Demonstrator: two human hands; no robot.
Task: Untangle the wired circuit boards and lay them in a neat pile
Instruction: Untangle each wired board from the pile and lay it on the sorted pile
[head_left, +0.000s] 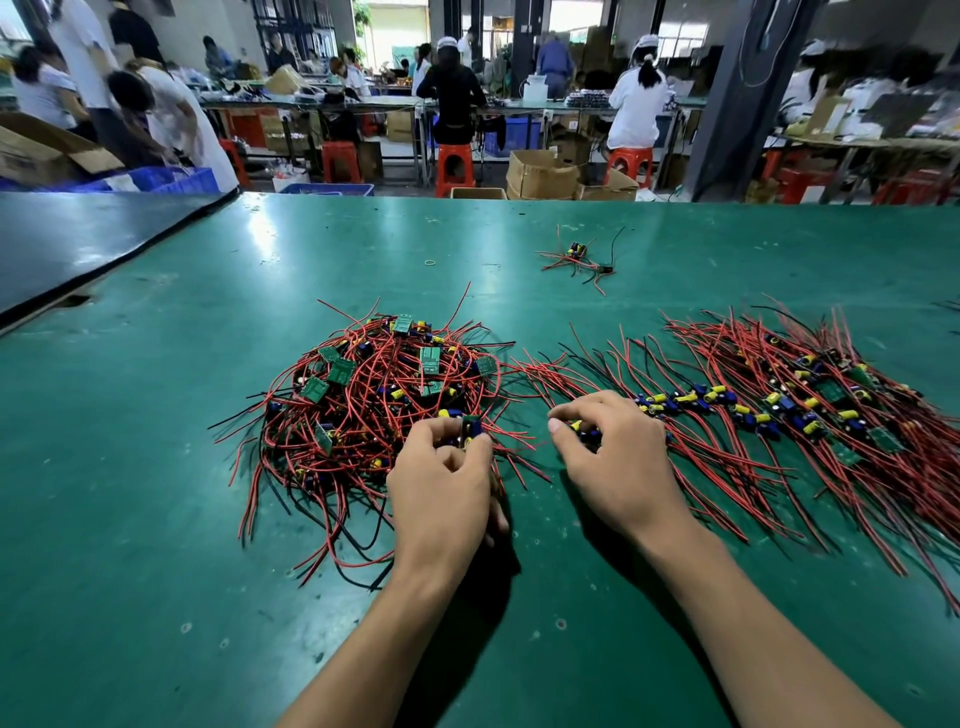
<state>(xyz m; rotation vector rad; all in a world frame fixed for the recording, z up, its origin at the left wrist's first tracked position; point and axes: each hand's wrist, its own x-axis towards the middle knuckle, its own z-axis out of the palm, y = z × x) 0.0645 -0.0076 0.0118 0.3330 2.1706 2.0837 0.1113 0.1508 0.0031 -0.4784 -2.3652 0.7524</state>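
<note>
A tangled heap of small green circuit boards (374, 395) with red and black wires lies on the green table (156, 467), left of centre. To the right, a sorted row of boards (779, 410) lies with wires running parallel. My left hand (441, 483) pinches one circuit board (471, 428) at the heap's near right edge. My right hand (618, 457) grips another board (584, 430) with yellow and blue parts at the left end of the sorted row.
A small bunch of wired boards (579, 260) and a rubber band (430, 263) lie farther back. A dark panel (78, 234) covers the table's far left corner. Beyond the table, people sit at workbenches among red stools (454, 169) and cardboard boxes.
</note>
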